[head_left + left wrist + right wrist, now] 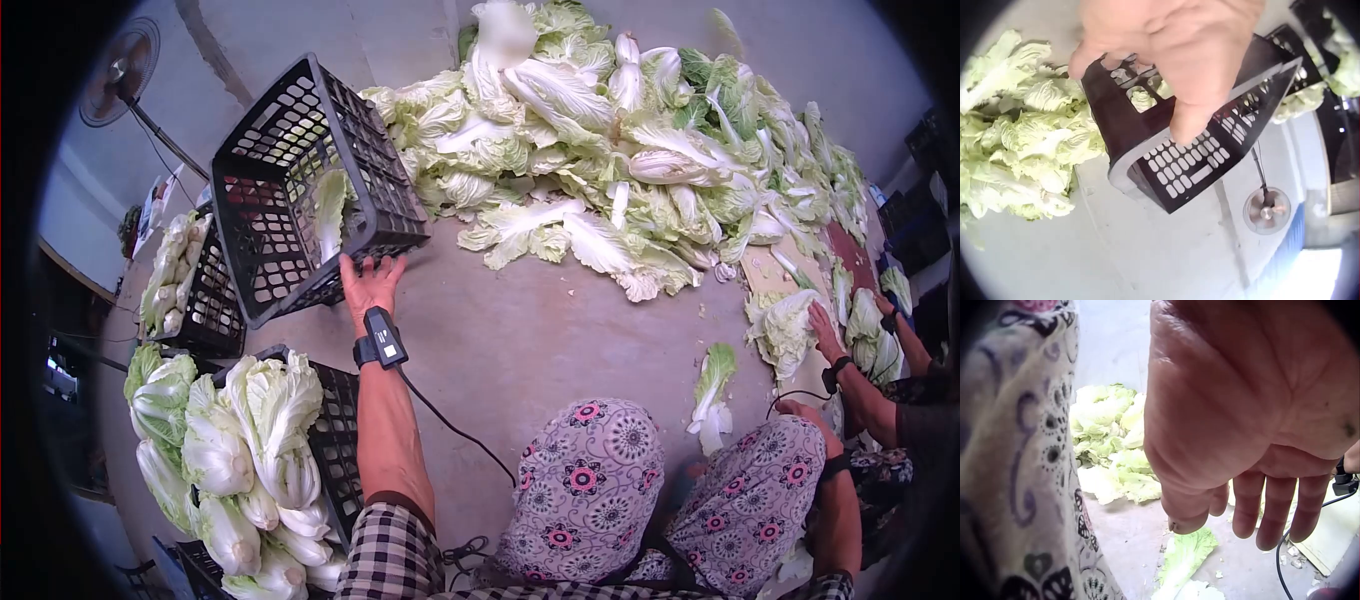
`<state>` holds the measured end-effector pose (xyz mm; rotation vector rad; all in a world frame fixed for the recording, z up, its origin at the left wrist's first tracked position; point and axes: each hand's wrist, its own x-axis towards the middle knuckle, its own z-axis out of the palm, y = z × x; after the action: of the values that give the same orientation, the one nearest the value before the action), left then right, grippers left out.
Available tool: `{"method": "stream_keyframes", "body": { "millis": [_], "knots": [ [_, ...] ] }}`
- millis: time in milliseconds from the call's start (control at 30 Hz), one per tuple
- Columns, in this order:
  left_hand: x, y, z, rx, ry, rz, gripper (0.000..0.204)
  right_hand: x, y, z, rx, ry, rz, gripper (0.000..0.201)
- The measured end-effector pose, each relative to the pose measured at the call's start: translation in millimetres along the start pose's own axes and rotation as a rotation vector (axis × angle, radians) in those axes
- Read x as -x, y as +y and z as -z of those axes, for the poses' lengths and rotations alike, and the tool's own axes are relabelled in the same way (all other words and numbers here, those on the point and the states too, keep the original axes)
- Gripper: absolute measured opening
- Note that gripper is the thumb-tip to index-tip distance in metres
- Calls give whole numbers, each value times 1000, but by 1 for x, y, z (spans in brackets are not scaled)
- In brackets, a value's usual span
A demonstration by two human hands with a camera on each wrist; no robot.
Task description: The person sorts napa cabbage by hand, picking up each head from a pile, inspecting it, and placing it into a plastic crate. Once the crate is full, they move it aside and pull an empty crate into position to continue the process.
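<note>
My left hand point(370, 290) grips the lower rim of a black plastic crate point(350, 150), which is tilted up on its edge. In the left wrist view the thumb lies over the rim of the crate point(1124, 134) and the fingers reach round its side. A loose cabbage leaf point(330, 213) is inside the crate. My right hand point(815, 425) rests by my right knee and holds nothing. In the right wrist view, the fingers of this hand point(1241, 419) hang loosely extended beside the patterned trouser leg point(1041, 456).
A large heap of napa cabbages point(600, 150) lies against the wall. A crate full of cabbages point(240, 450) stands left of my arm, with another filled crate point(222, 290) behind. At right, another person's hand point(825, 335) touches a cabbage point(780, 330). A fan point(120, 70) stands far left.
</note>
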<state>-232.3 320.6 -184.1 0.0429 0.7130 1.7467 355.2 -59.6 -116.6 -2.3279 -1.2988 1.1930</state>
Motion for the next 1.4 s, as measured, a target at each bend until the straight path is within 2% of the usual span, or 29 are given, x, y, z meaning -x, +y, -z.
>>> {"method": "stream_keyframes", "body": {
  "millis": [33, 67, 133, 167, 233, 300, 400, 500, 567, 633, 667, 733, 833, 933, 967, 1067, 1133, 1233, 1267, 1300, 1400],
  "knots": [
    [-7, -2, -7, -158, -77, -19, 60, 5, -2, 0, -77, -30, -36, 35],
    [-10, 6, -6, -320, -137, -56, 62, 11, 0, 0, 12, 32, 38, 35],
    [18, 3, -4, -386, -275, 35, 58, 6, 19, -11, 188, 106, 244, 33],
    [37, -1, 3, -322, -319, 131, 55, -11, 50, -10, 141, 57, 247, 31],
    [79, -13, 17, -431, -286, 202, 46, -35, 90, -5, -16, -8, 183, 30],
    [122, -13, 32, -691, -343, 254, 43, -41, 69, -7, -203, 2, 97, 30],
    [182, 13, 55, -1094, -507, 204, 38, -50, 48, -6, -326, 3, 115, 30],
    [242, 67, 75, -1360, -561, 50, 34, -65, 37, -8, -372, -20, 176, 30],
    [277, 102, 92, -1635, -414, -177, 32, -73, 29, -7, -382, -32, 216, 30],
    [313, 130, 94, -1803, -286, -545, 29, -78, 22, -2, -385, -42, 245, 31],
    [330, 143, 93, -1883, -223, -604, 29, -78, 18, -3, -380, -40, 251, 31],
    [343, 157, 116, -1803, -29, -662, 40, -79, 14, -2, -388, -46, 268, 31],
    [353, 158, 157, -1807, 95, -429, 54, -78, 13, -1, -435, -40, 291, 31],
    [362, 147, 159, -2164, 41, -543, 64, -71, 25, -1, -523, -20, 305, 31],
    [363, 147, 161, -2162, 37, -629, 60, -66, 28, -1, -548, -14, 307, 31],
    [380, 153, 170, -2144, 159, -193, 46, -57, 33, -2, -618, -21, 308, 32],
    [375, 157, 195, -2121, 142, -241, 34, -66, 42, 1, -633, -99, 282, 34],
    [360, 161, 226, -2057, 111, -305, 22, -85, 49, -4, -583, -79, 239, 33],
    [356, 162, 228, -2032, 100, -321, 19, -87, 45, -6, -567, -109, 229, 39],
    [355, 162, 220, -2000, 98, -275, 18, -89, 41, -8, -551, -139, 219, 45],
    [344, 150, 186, -1885, 98, -159, 17, -107, 36, 1, -285, -164, 372, 63]
  ]
}}
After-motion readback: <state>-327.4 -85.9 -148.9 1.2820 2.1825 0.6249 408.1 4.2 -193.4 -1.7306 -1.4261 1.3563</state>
